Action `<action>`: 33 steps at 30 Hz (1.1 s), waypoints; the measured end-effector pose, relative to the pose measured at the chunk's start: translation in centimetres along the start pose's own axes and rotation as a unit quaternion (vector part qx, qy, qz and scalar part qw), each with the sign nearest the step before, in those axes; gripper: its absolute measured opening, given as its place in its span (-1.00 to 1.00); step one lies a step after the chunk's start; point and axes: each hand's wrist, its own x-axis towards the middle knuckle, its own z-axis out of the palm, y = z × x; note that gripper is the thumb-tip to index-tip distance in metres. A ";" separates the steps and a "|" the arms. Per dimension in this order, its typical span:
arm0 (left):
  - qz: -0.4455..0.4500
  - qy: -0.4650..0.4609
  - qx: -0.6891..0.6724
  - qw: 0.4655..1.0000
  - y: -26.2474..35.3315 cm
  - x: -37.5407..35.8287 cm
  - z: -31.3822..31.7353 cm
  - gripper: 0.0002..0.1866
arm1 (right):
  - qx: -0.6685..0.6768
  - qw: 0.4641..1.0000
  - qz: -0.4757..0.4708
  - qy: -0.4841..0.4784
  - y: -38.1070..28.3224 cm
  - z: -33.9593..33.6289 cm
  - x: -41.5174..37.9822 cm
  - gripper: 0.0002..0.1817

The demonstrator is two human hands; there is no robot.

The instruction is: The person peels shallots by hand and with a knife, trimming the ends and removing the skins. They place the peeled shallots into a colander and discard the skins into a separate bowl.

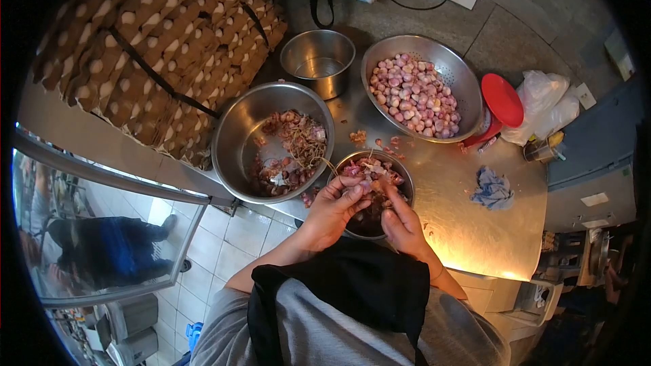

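Note:
Both of my hands are over a small metal bowl (pixel 409 186) that holds reddish peelings and dark contents. In my left hand (pixel 329 215), a small pinkish shallot (pixel 366 186) is pinched between thumb and fingertips. Close beside it, my right hand (pixel 405 225) is closed, its thumb and forefinger near the shallot; what it grips is hidden. Left of the hands, a wide metal basin (pixel 234 118) contains unpeeled shallots with dry skins and stalks (pixel 298 137). Behind the small bowl sits a metal colander (pixel 468 85) full of peeled shallots (pixel 413 95).
A deep metal pot (pixel 332 85) stands behind the basin. Stacked egg trays (pixel 156 47) tower at the left. On the metal table (pixel 475 237) lie a crumpled blue cloth (pixel 493 190) and loose skins. A red lid (pixel 502 99) and plastic bags (pixel 542 105) are at the right.

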 end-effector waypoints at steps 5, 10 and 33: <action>0.001 -0.003 -0.009 1.000 -0.1 -0.1 0.2 -0.92 | -0.017 0.998 -0.060 -0.014 -0.4 0.6 0.3 -0.50; -0.002 -0.031 0.002 1.000 -0.2 0.0 -0.4 -0.87 | -0.007 0.999 -0.043 0.000 0.6 0.2 0.3 -0.54; -0.034 -0.046 -0.006 0.998 0.9 -0.4 1.1 -0.71 | -0.015 1.000 -0.008 -0.009 -0.4 -0.8 0.0 -0.52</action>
